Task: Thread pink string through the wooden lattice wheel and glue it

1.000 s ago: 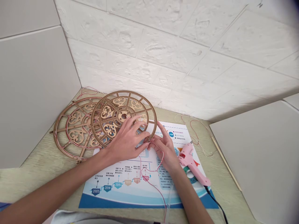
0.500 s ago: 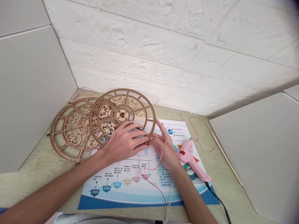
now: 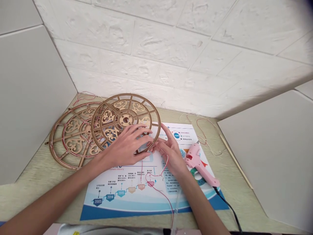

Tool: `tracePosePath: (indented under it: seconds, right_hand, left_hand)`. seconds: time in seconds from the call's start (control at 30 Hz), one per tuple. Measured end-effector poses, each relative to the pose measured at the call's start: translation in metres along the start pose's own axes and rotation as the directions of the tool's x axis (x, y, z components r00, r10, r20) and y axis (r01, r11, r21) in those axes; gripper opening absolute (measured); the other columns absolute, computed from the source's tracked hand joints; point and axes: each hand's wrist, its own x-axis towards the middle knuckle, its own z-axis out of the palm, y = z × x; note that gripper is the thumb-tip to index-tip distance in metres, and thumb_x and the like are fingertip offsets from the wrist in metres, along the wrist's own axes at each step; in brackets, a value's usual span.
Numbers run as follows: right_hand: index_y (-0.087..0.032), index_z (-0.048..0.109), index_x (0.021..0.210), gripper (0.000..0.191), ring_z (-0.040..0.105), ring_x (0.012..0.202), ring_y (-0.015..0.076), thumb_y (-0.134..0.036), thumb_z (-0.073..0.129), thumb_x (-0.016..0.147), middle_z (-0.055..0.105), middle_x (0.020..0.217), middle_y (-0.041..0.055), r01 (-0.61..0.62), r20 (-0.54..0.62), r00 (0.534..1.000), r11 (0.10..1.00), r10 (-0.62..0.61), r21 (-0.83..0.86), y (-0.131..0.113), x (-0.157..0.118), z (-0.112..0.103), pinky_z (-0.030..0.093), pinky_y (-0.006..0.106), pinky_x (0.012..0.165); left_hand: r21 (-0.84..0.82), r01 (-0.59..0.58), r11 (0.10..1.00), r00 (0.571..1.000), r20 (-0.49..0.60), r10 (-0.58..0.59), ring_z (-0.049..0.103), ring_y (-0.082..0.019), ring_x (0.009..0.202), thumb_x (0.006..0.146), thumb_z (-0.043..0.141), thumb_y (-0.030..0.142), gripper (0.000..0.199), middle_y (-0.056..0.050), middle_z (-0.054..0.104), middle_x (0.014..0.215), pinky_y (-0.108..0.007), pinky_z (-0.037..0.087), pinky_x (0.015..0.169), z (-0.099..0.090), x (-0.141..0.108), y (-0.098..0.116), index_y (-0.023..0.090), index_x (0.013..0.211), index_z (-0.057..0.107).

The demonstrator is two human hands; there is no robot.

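Observation:
A round openwork bronze-coloured frame [image 3: 126,120] is raised at a tilt, its left part overlapping a second round frame [image 3: 73,143] with red and white wire along its rings. Over the near right part of the raised frame lies my left hand [image 3: 130,143], its fingers spread. My right hand [image 3: 168,151] grips the frame's lower right rim, with the thumb and fingers round it. A thin red and white wire [image 3: 164,197] runs down from my right hand over the printed sheet [image 3: 117,209].
A pink glue gun [image 3: 201,166] with a black cable lies right of my right hand. Farther right are loose wires [image 3: 205,142] and a thin stick [image 3: 236,163]. A white brick-patterned wall [image 3: 156,49] stands behind, with grey panels at both sides.
My left hand's fingers have spread and lifted from the lower right rim, where they were close to my right fingers. The view has shifted slightly.

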Motion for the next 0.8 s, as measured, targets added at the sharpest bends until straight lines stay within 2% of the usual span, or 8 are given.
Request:
tracePosePath:
  seconds: [0.1, 0.23, 0.27, 0.37, 0.57, 0.8]
  right_hand:
    - [-0.023, 0.024, 0.154, 0.096, 0.058, 0.061, 0.0156, -0.022, 0.071, 0.071, 0.066, 0.067, -0.0063, -0.010, -0.008, 1.000, 1.000, 0.010, 0.011, -0.002, 0.000, 0.000, 0.046, 0.031, 0.068]
    - [-0.023, 0.024, 0.154, 0.096, 0.060, 0.061, 0.0163, -0.022, 0.071, 0.070, 0.067, 0.068, -0.0057, -0.016, -0.012, 1.000, 1.000, 0.016, 0.014, -0.004, -0.001, 0.000, 0.047, 0.032, 0.068]
    - [-0.023, 0.023, 0.154, 0.097, 0.060, 0.061, 0.0164, -0.022, 0.071, 0.070, 0.067, 0.068, -0.0053, -0.017, -0.009, 1.000, 1.000, 0.017, 0.016, -0.004, 0.000, 0.000, 0.047, 0.032, 0.068]
    - [-0.024, 0.024, 0.154, 0.095, 0.062, 0.063, 0.0166, -0.022, 0.071, 0.071, 0.069, 0.072, -0.0041, -0.015, 0.007, 1.000, 0.999, 0.015, 0.029, -0.005, 0.000, 0.001, 0.048, 0.032, 0.068]
    - [-0.023, 0.027, 0.153, 0.094, 0.060, 0.061, 0.0148, -0.022, 0.071, 0.070, 0.067, 0.067, -0.0063, -0.001, 0.012, 1.000, 1.000, 0.001, 0.026, -0.006, 0.000, 0.001, 0.048, 0.030, 0.068]
    - [-0.021, 0.026, 0.153, 0.096, 0.060, 0.061, 0.0145, -0.023, 0.072, 0.068, 0.069, 0.070, -0.0047, -0.047, -0.005, 0.999, 0.995, 0.048, 0.086, -0.007, 0.000, 0.001, 0.050, 0.030, 0.069]
  left_hand:
    - [-0.049, -0.019, 0.999, 1.000, 0.003, 0.019, 0.046, -0.026, 0.132, 0.093, 0.062, 0.029, 0.018, -0.003, 0.063, 0.127, -0.047, 0.040, 0.108, -0.002, 0.000, -0.002, 0.025, 0.110, 0.061]
    - [-0.109, 0.037, 0.993, 0.999, -0.017, -0.039, 0.050, -0.023, 0.129, 0.092, 0.058, 0.022, 0.007, -0.002, 0.065, 0.122, -0.044, 0.040, 0.109, -0.002, 0.002, 0.001, 0.022, 0.099, 0.059]
    - [-0.103, 0.045, 0.994, 0.999, -0.016, -0.047, 0.050, -0.023, 0.129, 0.092, 0.060, 0.025, 0.007, -0.003, 0.064, 0.123, -0.045, 0.041, 0.108, -0.002, 0.002, 0.002, 0.021, 0.097, 0.058]
    - [-0.025, 0.035, 0.999, 0.999, -0.008, -0.036, 0.047, -0.029, 0.131, 0.089, 0.069, 0.040, 0.024, -0.007, 0.060, 0.131, -0.049, 0.041, 0.107, 0.000, 0.003, 0.006, 0.020, 0.095, 0.057]
    - [0.025, 0.015, 1.000, 0.999, 0.038, -0.016, 0.042, -0.028, 0.137, 0.092, 0.061, 0.025, 0.013, -0.008, 0.055, 0.137, -0.048, 0.041, 0.110, -0.005, 0.004, 0.010, 0.019, 0.083, 0.054]
    - [0.134, -0.026, 0.991, 0.990, 0.140, 0.007, 0.038, -0.033, 0.139, 0.091, 0.064, 0.029, 0.014, -0.012, 0.052, 0.141, -0.054, 0.042, 0.110, -0.012, 0.004, 0.013, 0.016, 0.095, 0.057]
